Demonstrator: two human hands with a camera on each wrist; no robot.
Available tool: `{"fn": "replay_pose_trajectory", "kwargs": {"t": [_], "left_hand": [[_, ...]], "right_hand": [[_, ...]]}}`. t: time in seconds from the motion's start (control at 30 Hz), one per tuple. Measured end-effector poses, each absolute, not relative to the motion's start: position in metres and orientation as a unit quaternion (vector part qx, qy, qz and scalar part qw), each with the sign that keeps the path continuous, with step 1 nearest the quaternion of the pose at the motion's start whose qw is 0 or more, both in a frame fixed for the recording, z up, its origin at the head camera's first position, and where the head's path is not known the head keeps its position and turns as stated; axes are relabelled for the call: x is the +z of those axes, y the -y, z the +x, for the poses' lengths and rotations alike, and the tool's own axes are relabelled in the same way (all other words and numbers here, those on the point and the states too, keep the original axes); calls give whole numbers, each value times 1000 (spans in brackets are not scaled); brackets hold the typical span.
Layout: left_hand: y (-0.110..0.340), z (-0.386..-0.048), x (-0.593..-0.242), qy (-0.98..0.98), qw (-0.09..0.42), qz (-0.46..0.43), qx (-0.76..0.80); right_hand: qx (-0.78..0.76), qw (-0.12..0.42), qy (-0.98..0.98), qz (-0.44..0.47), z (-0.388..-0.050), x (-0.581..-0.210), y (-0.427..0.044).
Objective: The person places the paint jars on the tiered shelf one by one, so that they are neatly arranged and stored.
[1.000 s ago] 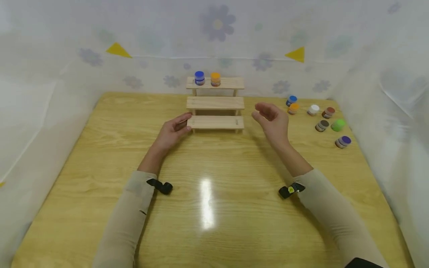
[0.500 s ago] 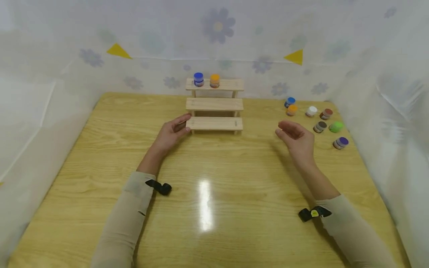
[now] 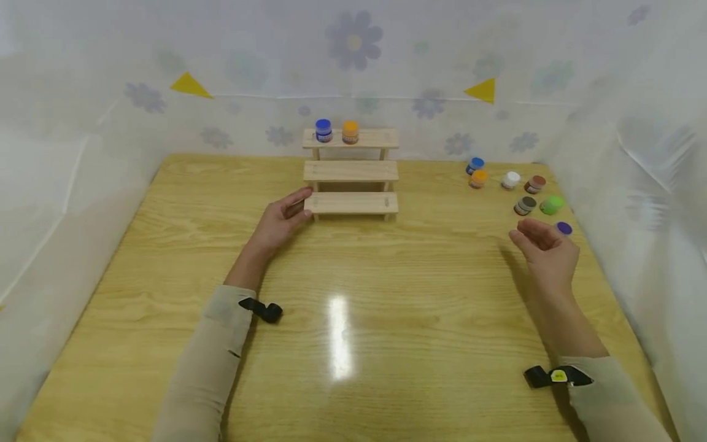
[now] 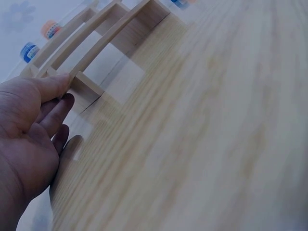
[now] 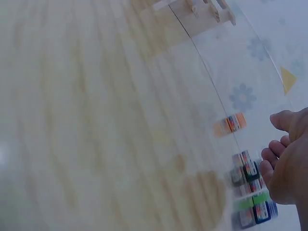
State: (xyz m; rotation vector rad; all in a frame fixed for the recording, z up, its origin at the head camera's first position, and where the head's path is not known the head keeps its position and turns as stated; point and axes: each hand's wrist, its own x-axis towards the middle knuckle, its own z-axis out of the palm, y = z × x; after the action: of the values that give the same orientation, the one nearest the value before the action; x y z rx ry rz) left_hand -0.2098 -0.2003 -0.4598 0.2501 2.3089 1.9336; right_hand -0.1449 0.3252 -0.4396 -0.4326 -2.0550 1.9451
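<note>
The right hand (image 3: 548,258), its bent fingers empty with a narrow gap to the thumb, has moved away from the pale wooden three-step shelf (image 3: 350,170) to the small round purple-lidded jar (image 3: 564,228) far right, while the left hand (image 3: 274,225) pinches the shelf's left end.

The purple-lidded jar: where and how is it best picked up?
Probably pinch the purple-lidded jar by its round lid, the right hand coming from above and the near side: the lid faces up, and no other jar stands in front. Its body is mostly hidden.
</note>
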Motion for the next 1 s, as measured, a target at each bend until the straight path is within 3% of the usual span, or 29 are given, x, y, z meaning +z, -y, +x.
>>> {"fn": "replay_pose_trajectory", "kwargs": {"t": [0.13, 0.47, 0.73, 1.0], "left_hand": [[205, -207, -458, -759, 55, 72, 645], [199, -210, -461, -748, 64, 81, 656], [200, -210, -461, -747, 62, 80, 657], [199, -212, -460, -751, 69, 84, 651]], "right_hand": [[671, 140, 701, -199, -141, -444, -346], [716, 234, 602, -266, -146, -454, -413], [710, 201, 634, -233, -166, -458, -425], [673, 217, 668, -233, -170, -465, -421]]}}
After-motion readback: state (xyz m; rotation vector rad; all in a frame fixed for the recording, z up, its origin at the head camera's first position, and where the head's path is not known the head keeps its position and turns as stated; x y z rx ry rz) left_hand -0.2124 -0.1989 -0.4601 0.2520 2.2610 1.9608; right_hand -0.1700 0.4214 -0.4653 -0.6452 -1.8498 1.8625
